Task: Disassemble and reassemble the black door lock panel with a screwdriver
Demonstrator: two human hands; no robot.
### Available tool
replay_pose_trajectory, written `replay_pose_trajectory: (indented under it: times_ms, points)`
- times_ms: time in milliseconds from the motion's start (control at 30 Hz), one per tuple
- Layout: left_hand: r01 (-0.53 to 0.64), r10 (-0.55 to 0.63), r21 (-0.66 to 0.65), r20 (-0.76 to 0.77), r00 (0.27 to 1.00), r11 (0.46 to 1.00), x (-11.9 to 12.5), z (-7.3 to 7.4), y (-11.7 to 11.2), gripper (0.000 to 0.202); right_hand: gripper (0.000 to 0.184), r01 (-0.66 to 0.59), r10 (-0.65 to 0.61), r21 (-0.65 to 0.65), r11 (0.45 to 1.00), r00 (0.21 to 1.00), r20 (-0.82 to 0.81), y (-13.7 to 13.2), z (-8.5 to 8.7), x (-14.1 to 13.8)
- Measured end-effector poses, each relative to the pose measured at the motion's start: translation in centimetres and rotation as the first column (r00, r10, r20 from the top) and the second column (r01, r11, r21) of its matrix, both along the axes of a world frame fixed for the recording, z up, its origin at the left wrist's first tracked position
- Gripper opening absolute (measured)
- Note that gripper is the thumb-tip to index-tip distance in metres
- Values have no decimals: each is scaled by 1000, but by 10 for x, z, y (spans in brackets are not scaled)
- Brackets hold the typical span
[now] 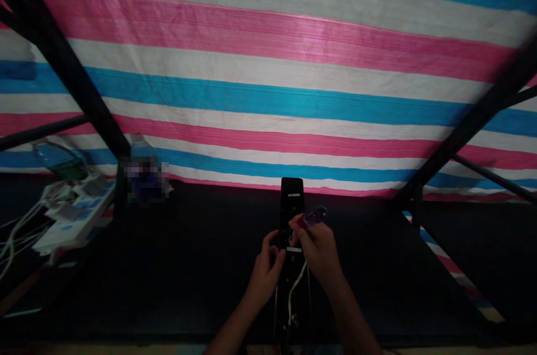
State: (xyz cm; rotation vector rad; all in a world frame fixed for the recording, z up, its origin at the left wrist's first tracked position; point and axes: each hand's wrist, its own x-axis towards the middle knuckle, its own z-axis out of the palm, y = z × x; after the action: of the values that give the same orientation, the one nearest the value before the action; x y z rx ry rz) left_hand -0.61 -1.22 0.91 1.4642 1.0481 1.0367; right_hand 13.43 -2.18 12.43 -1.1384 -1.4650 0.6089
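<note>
A long, narrow black device (292,187) lies lengthwise before me, with white labels and a white cable (293,289) running along its lower half. My left hand (267,265) grips its left edge between the thumb and fingers. In my right hand (318,246) is a screwdriver with a clear purplish handle (315,215), pinched near its red collar. Its tip is hidden by my fingers, low over the middle of the device. I cannot tell whether the tip touches a screw.
On the left, a white power strip (78,218) with plugs and tangled white cords (19,237) sits beside a plastic bottle (62,159). Another bottle (142,148) stands behind a blurred patch. Dark frame bars (79,75) slant up both sides of the black tabletop (201,265), before a striped sheet (268,103).
</note>
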Motion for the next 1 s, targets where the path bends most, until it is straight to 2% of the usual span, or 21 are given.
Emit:
replay_pose_trajectory:
  times_ms: [167,500,733,867,1000]
  points:
    - [-17,17,-1,-16,1000,1000,0,1,0,55,20,-135,133,11,991,986,97,11,12,-3]
    - [-9,9,2,-2,1000,1000,0,1,0,55,22,-232,235,-41,972,949,209,7,19,7]
    - [-29,29,13,-20,999,999,0,0,-1,55,20,-295,310,-104,950,934,177,8,27,19]
    - [-66,67,29,-45,997,997,1,-3,-3,54,18,-301,304,-48,952,924,232,7,25,13]
    - [-66,67,30,-30,997,997,2,-6,-3,53,14,-258,255,-20,966,938,237,10,14,1]
